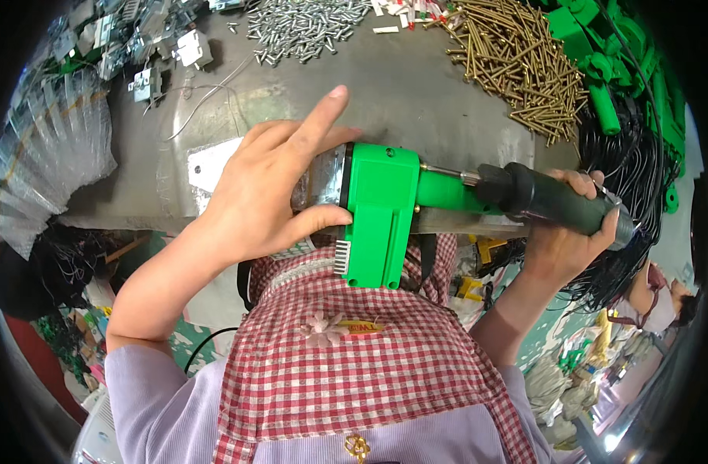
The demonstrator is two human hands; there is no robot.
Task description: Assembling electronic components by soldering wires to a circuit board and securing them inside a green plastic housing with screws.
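A bright green plastic power-tool housing (381,220) lies across the table's near edge, with a dark band and a metal part on its left side. My left hand (265,178) grips it there, thumb along the near side and index finger raised away. From the right, my right hand (562,251) is wrapped around a black electric screwdriver (551,199), held almost level. Its long bit (445,172) reaches the housing's right side near the top corner. Behind the screwdriver's tip, a green handle section (450,192) extends rightward from the housing. Whether the bit sits in a screw cannot be made out.
On the metal table (400,81), silver screws (303,31) and long brass-coloured screws (516,66) lie heaped at the back. Green plastic parts (601,69) and black cables (632,178) crowd the right. Clear plastic bags (56,147) and metal parts (145,85) sit at left.
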